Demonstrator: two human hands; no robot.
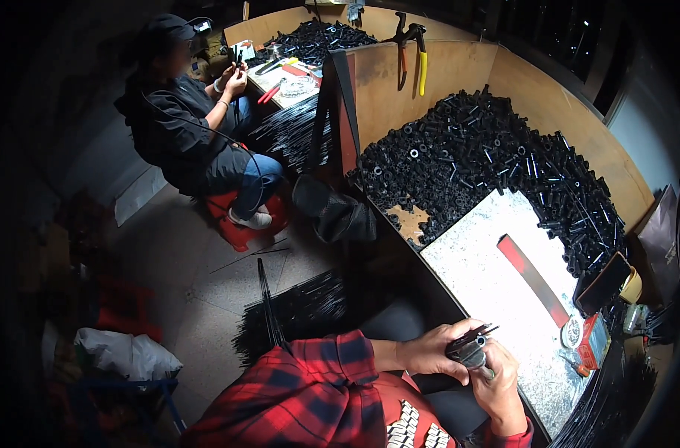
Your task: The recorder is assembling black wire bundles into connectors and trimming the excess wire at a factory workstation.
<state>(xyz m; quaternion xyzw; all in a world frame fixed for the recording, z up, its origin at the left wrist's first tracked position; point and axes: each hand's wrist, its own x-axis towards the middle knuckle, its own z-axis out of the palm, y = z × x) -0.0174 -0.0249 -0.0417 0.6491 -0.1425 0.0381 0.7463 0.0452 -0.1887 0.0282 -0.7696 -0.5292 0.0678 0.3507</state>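
Observation:
Close to my body, both hands are closed around dark tubular parts (pixel 467 349), one with a round hollow metal end. My left hand (pixel 433 352) grips from the left, its fingers curled over the top. From the right, my right hand (pixel 499 373) wraps round the lower end. A thin dark piece sticks out above the fingers. How many parts are held, and where they join, is hidden by the fingers. Just beyond my hands lies a white speckled work board (pixel 474 261) with a long red-and-dark flat bar (pixel 532 280) on it.
A large heap of small black tubular parts (pixel 459 164) fills the wooden-walled bin. Pliers (pixel 411 56) hang on its divider. A phone (pixel 603 284), a white roll (pixel 572 331) and a red box (pixel 595 342) stand at right. Black rods (pixel 299 310) lie at left. A seated co-worker (pixel 183 112) handles parts.

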